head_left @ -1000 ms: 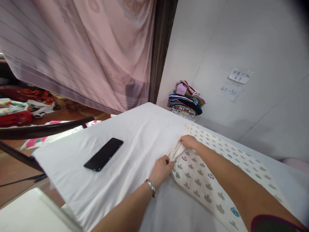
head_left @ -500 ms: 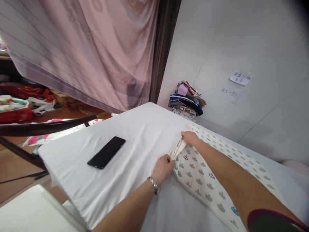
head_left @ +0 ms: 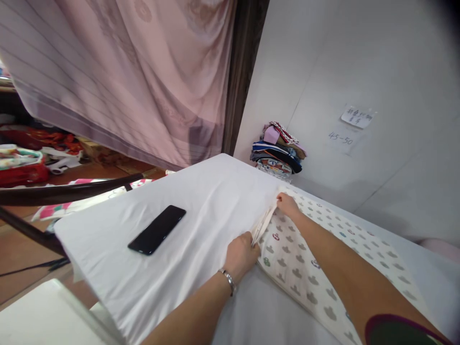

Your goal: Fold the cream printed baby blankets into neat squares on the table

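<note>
A long piece of cream fabric (head_left: 296, 273), printed with grey mushroom-like shapes and a few coloured ones, lies across the right side of the white-covered table (head_left: 201, 191). My left hand (head_left: 241, 256), with a silver bracelet at the wrist, pinches the near corner of its left end. Farther back, my right hand (head_left: 287, 203) grips the same end near the far corner. Between both hands the edge is drawn fairly straight, showing a folded, layered hem. My right forearm covers part of the fabric, and its full shape is hidden.
A black phone (head_left: 157, 230) lies on the table's left half. Folded clothes (head_left: 276, 151) are stacked by the wall at the back, below paper notes (head_left: 356, 117). A pink curtain (head_left: 161, 81) hangs behind. Left are a dark chair arm (head_left: 72, 191) and a white seat (head_left: 43, 316).
My right hand has slid slightly away and to the right along the fabric's end, widening the gap between my hands. My left hand keeps its pinch at nearly the same spot.
</note>
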Motion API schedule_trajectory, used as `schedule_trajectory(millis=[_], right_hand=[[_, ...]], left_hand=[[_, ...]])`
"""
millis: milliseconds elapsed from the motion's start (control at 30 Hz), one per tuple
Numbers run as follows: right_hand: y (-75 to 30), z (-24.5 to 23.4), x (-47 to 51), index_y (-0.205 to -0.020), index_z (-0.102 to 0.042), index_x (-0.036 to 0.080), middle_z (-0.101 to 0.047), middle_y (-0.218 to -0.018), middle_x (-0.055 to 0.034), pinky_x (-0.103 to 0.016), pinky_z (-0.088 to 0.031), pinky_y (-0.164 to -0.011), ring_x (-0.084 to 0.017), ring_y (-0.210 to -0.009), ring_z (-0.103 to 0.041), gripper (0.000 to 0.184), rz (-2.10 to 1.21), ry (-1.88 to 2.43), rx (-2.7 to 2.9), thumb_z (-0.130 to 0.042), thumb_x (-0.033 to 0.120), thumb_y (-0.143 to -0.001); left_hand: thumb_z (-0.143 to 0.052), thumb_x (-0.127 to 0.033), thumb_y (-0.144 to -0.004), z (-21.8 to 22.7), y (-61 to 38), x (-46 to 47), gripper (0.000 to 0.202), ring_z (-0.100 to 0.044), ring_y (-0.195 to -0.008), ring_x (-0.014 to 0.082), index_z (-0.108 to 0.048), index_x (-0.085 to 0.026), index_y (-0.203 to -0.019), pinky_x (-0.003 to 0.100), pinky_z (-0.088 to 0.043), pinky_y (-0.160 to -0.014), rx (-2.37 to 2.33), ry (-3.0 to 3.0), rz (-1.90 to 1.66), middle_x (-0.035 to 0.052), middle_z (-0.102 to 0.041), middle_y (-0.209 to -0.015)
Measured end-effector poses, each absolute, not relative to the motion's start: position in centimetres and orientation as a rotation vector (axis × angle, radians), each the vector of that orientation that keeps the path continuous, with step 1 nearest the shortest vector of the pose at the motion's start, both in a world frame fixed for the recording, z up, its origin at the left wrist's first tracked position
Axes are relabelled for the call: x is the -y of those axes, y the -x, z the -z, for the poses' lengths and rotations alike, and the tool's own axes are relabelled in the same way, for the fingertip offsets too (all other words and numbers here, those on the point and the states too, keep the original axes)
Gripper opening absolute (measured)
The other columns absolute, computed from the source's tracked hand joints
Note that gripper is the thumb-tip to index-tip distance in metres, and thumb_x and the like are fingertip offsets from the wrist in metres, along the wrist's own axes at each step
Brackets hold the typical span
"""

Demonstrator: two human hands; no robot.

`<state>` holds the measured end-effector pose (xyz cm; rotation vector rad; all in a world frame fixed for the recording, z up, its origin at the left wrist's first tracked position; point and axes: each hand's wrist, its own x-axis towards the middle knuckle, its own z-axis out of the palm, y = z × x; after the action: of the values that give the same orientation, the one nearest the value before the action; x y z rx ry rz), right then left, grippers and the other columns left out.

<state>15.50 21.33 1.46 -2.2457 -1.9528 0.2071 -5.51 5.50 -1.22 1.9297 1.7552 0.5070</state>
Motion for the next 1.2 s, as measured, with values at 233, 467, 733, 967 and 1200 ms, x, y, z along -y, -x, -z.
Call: schedule_trajectory(millis=[233, 467, 733, 967, 1200], right_hand=[[-15.8, -1.1, -21.6, -0.072, -0.058, 0.012, -0.058, -0.053, -0.0072, -0.023, -0.040, -0.044, -0.014, -0.045, -0.055, 0.041, -0.589, 2.375, 1.531, -0.041, 0.048, -0.082], [-14.3, 0.2, -22.1, -0.089, -0.056, 0.012, -0.063, -0.065, -0.0074, -0.020, -0.041, -0.043, -0.011, -0.046, -0.056, 0.039, -0.673, 2.209, 1.535, -0.038, 0.047, -0.085], [-21.6, 0.3, -18.8, -0.078, -0.059, 0.017, -0.063, -0.083, -0.0061, -0.023, -0.041, -0.061, -0.017, -0.076, -0.059, 0.013, -0.347, 2.351, 1.715, -0.049, 0.024, -0.078], [-35.1, -0.5, -5.3, -0.084, -0.062, 0.017, -0.060, -0.098, -0.0118, -0.031, -0.041, -0.070, -0.024, -0.091, -0.056, 0.022, -0.056, 2.738, 1.479, -0.041, 0.016, -0.080], [-38.9, -1.4, 0.3, -0.105, -0.059, 0.013, -0.053, -0.115, -0.0160, -0.036, -0.037, -0.088, -0.026, -0.110, -0.047, 0.032, 0.130, 2.774, 1.420, -0.036, 0.014, -0.083]], left_hand=[[-0.043, -0.031, -0.078, 0.6, 5.6, -5.4, 0.017, -0.059, -0.075, 0.0173, -0.055, -0.020, -0.082, 0.025, -0.035, -0.060, -1.731, -1.948, -0.468, 0.0041, -0.064, -0.083], [-0.043, -0.031, -0.078, 0.6, 5.6, -5.4, 0.018, -0.059, -0.075, 0.0182, -0.055, -0.018, -0.082, 0.026, -0.034, -0.060, -1.732, -1.939, -0.476, 0.0048, -0.064, -0.080], [-0.041, -0.030, -0.078, 0.5, 5.9, -5.6, 0.018, -0.058, -0.073, 0.0182, -0.055, -0.018, -0.080, 0.026, -0.033, -0.058, -1.722, -1.938, -0.453, 0.0066, -0.064, -0.080], [-0.039, -0.034, -0.078, 0.1, 6.0, -6.1, 0.019, -0.056, -0.068, 0.0182, -0.051, -0.019, -0.075, 0.025, -0.031, -0.054, -1.711, -1.957, -0.406, 0.0053, -0.062, -0.074], [-0.035, -0.039, -0.079, -0.4, 5.8, -6.3, 0.024, -0.053, -0.062, 0.0179, -0.043, -0.021, -0.066, 0.025, -0.029, -0.052, -1.719, -1.984, -0.384, 0.0021, -0.058, -0.065]])
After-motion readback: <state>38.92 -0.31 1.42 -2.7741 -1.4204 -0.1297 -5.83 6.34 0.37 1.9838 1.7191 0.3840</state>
